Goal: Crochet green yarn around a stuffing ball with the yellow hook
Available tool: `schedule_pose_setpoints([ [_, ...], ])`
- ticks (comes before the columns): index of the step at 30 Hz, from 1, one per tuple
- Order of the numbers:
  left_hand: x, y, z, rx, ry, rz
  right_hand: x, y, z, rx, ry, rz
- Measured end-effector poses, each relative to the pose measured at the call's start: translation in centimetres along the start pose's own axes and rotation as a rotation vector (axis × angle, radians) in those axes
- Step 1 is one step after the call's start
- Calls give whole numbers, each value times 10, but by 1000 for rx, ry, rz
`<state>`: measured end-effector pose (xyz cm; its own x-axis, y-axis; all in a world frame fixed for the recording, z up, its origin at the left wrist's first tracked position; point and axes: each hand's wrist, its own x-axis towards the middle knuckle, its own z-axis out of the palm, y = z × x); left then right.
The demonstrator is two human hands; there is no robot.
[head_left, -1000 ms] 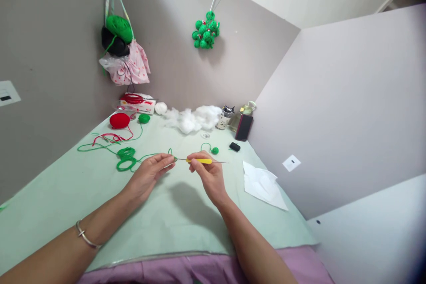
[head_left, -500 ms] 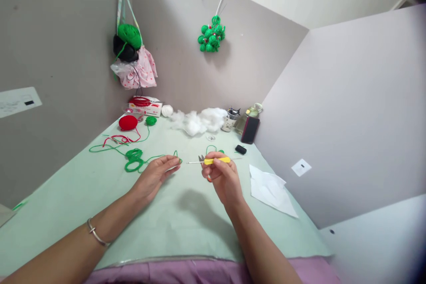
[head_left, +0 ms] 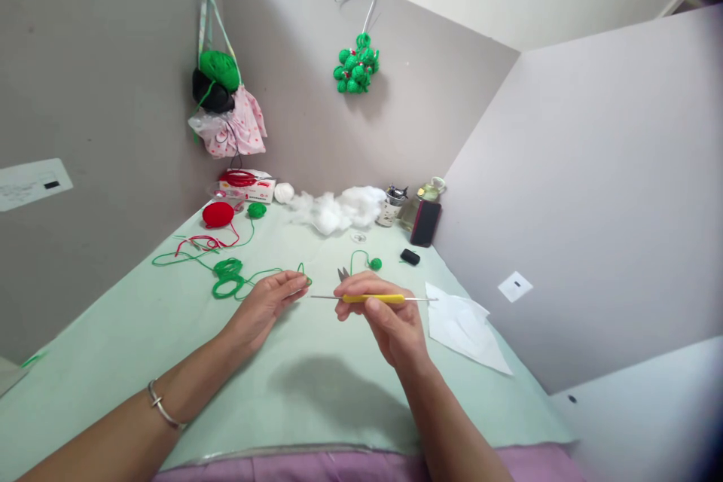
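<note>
Between the thumb and fingers of my left hand (head_left: 276, 301) a small loop of green yarn (head_left: 301, 269) is pinched. The strand runs back to a loose green coil (head_left: 227, 279) on the table at left. My right hand (head_left: 387, 316) grips a crochet hook (head_left: 373, 299) by its yellow handle, held level. Its thin metal shaft points left and stops just short of my left fingertips, apart from the yarn. Another metal end sticks out to the right. Scissors (head_left: 343, 274) lie behind my right hand, mostly hidden by it.
White stuffing (head_left: 339, 211) lies at the back, beside a cup of tools (head_left: 391, 207) and a leaning phone (head_left: 425, 223). A red yarn ball (head_left: 218, 215) and a small green ball (head_left: 257, 210) sit back left. White paper (head_left: 466, 327) lies at right, near a small green crocheted ball (head_left: 375, 264).
My right hand has moved down and slightly right, turning the crochet hook so both metal ends show. The small green ball behind it has come into view. My left hand keeps its pinch.
</note>
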<state>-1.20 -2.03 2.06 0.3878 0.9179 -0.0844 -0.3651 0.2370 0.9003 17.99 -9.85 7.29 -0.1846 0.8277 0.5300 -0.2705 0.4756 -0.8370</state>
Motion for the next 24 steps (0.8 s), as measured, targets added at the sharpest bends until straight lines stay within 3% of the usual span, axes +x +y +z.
schedule_pose_setpoints([
  [24, -1, 2, 2, 72, -1, -1, -3, -5, 3, -69, -87, 0],
])
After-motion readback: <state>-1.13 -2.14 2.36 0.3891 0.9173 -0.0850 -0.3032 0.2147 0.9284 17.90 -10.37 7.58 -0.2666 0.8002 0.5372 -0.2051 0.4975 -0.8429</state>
